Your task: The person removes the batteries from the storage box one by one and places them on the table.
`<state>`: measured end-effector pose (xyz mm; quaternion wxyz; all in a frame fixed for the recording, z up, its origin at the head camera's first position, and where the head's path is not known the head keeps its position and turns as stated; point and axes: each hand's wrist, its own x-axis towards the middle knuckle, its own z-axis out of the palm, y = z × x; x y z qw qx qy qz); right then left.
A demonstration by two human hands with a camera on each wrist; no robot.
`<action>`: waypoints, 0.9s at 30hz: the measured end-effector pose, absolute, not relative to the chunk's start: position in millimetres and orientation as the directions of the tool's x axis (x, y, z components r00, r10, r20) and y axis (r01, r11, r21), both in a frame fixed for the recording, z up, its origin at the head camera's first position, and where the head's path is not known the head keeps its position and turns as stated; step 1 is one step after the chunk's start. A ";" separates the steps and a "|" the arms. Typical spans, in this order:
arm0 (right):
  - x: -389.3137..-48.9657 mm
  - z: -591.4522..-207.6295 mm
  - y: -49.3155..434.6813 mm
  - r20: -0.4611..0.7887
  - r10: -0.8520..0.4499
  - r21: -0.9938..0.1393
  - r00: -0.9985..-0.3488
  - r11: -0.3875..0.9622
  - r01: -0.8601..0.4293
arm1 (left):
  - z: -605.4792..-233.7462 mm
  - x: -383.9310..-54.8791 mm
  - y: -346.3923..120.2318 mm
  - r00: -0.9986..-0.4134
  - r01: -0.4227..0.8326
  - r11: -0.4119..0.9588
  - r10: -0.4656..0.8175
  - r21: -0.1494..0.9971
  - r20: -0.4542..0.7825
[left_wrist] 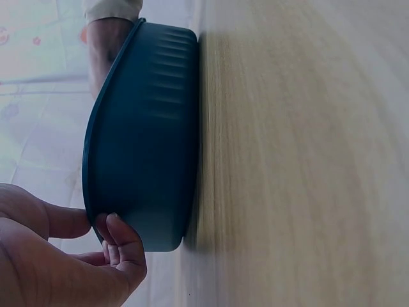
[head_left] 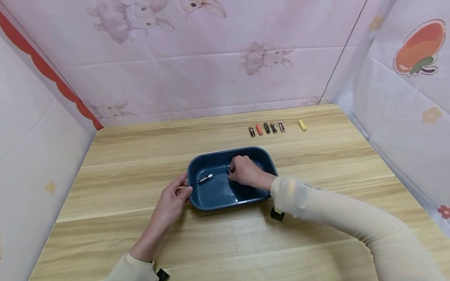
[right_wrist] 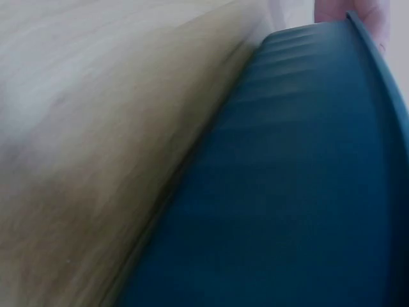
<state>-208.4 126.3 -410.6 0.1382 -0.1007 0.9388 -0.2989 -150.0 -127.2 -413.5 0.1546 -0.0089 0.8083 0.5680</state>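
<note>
A dark blue plastic basin (head_left: 214,203) sits on the wooden table. My left hand (head_left: 172,201) holds its left end; in the left wrist view the thumb meets the rim and curled fingers touch the outer wall (left_wrist: 140,141). Reaching inside the basin, my right hand (head_left: 247,171) pinches a small dark battery (head_left: 229,170), mostly hidden by the fingers. Another battery (head_left: 205,178), black and silver, lies on the basin floor toward the left. The right wrist view shows mainly the basin's outer side (right_wrist: 287,166), not that hand's fingers.
Behind the basin, several batteries lie side by side in a row, among them an orange one (head_left: 259,129) and a black one (head_left: 266,128). A yellow battery (head_left: 302,125) lies apart to their right. Printed cloth walls (head_left: 197,82) enclose the wooden table (head_left: 116,171) at back and sides.
</note>
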 end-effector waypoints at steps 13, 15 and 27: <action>-202.7 -372.5 148.2 -0.194 -0.264 -0.720 -0.945 0.692 -0.045 | -413.8 -152.1 -126.7 -0.951 -0.195 0.360 0.156 0.912 -0.265; -202.0 -355.4 153.6 -0.172 -0.259 -0.759 -0.951 0.650 -0.039 | -413.0 -151.4 -126.9 -0.953 -0.191 0.361 0.155 0.913 -0.260; -208.7 -257.2 202.8 -0.044 -0.103 -0.850 -0.994 0.527 -0.017 | -412.9 -150.5 -127.4 -0.951 -0.192 0.361 0.160 0.913 -0.263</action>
